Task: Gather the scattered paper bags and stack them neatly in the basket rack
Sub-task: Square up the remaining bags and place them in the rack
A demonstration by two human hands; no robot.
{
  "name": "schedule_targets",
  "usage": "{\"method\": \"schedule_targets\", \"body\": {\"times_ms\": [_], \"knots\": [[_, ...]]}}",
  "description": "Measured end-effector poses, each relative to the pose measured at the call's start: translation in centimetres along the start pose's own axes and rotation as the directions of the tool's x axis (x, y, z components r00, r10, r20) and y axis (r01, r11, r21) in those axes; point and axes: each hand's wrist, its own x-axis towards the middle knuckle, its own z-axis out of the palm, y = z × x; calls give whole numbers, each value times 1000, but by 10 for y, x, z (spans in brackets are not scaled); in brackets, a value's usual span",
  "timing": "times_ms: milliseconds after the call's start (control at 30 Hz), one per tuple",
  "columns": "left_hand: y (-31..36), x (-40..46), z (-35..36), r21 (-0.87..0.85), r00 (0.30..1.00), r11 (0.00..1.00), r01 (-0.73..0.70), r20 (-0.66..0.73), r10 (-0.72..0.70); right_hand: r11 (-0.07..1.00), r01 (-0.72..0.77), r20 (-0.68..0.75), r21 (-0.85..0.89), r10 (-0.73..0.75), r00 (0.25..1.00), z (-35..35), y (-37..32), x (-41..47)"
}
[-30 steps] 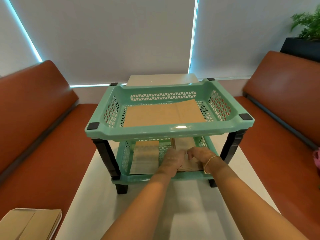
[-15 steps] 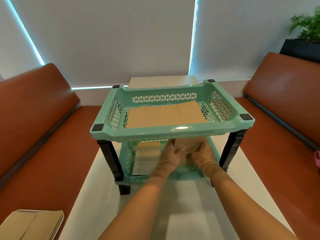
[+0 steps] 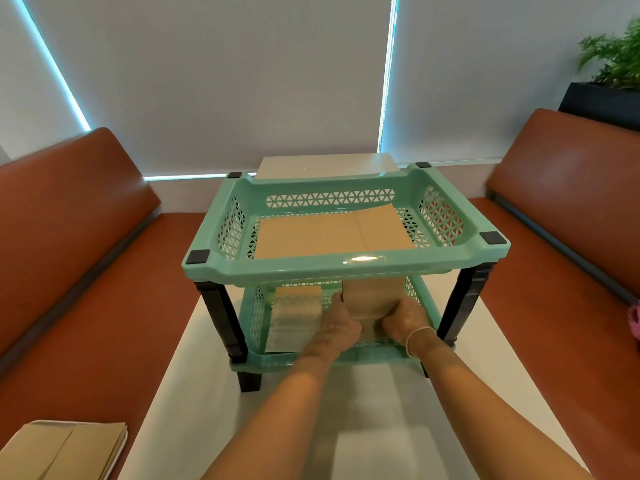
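Note:
A mint-green two-tier basket rack (image 3: 346,268) with black legs stands on the white table. Flat brown paper bags (image 3: 329,233) lie in its top basket. In the bottom basket, another pile of bags (image 3: 294,317) lies on the left. My left hand (image 3: 341,323) and my right hand (image 3: 403,320) grip a stack of brown paper bags (image 3: 372,296) from both sides, holding it inside the right half of the bottom basket. The stack's far end is hidden under the top basket.
More brown paper bags (image 3: 65,452) lie on the red-brown bench seat at the lower left. Red-brown benches (image 3: 561,237) flank the white table (image 3: 194,403). A potted plant (image 3: 613,64) stands behind the right bench. A pink object (image 3: 635,322) shows at the right edge.
Both hands have pushed the stack of bags deeper into the bottom basket and lifted it slightly. My head has moved closer to the rack.

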Motion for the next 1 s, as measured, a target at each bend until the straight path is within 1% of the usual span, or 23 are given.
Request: {"method": "schedule_targets", "body": {"times_ms": [67,167,233,333,433,600,700,867,1000], "knots": [[3,-1,-2,31,1000,999,-15,-13,15,1000,-11,-26,6,11,1000,0,-1,2],[7,-2,-4,43,998,998,-44,-43,46,1000,17,-78,20,-15,997,-1,-2,3],[8,-3,-3,43,997,998,-35,-60,37,1000,23,-84,16,-21,996,-2,-3,4],[6,-3,1,28,999,999,17,-28,-16,998,-12,-29,-54,11,1000,0,-1,4],[7,0,1,15,999,999,43,4,-43,996,0,10,-85,1,1000,-1,-1,6],[5,-1,2,-13,999,999,52,16,-51,1000,21,22,3,-21,1000,0,-2,8],[3,0,2,-28,999,999,45,11,-45,1000,20,29,11,-21,999,1,0,10],[4,1,2,10,998,998,65,17,-65,997,8,45,-77,-5,999,-1,1,11],[7,0,-3,54,999,998,37,21,-38,991,-1,69,-130,10,998,-5,0,10]]}}
